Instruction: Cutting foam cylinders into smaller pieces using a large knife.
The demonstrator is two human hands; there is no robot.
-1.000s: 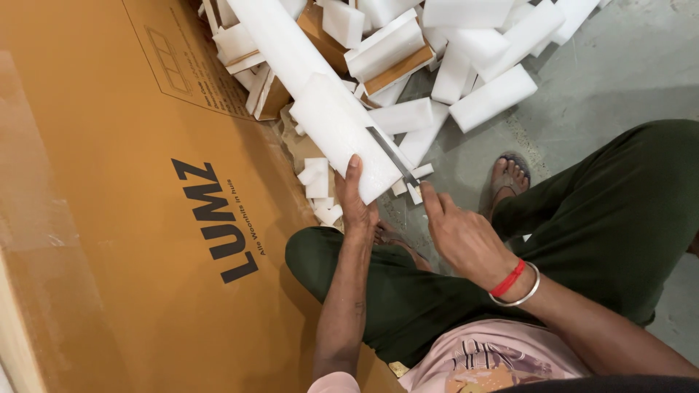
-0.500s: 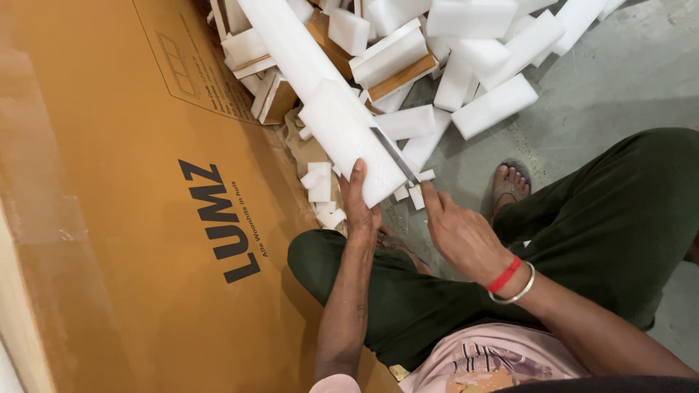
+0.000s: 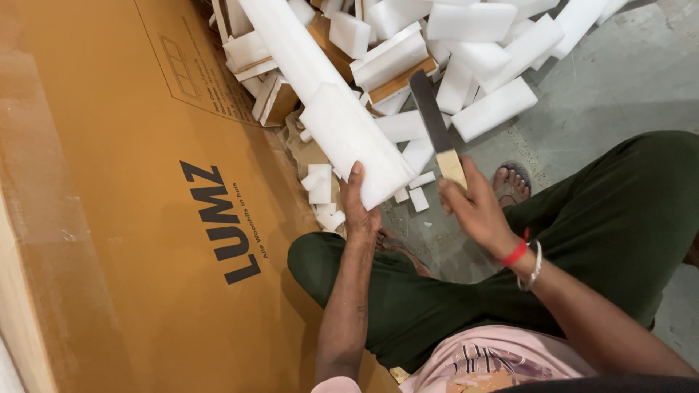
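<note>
— Foam first: where does it lie?
— The foam strip (image 3: 342, 120) slants from the left hand (image 3: 358, 211), which grips its near end, away toward the foam pile (image 3: 466, 65).
— And the knife?
— Raised just right of it (blade clear of the foam), the knife (image 3: 437, 131) clasped in the right hand (image 3: 477, 211).
</note>
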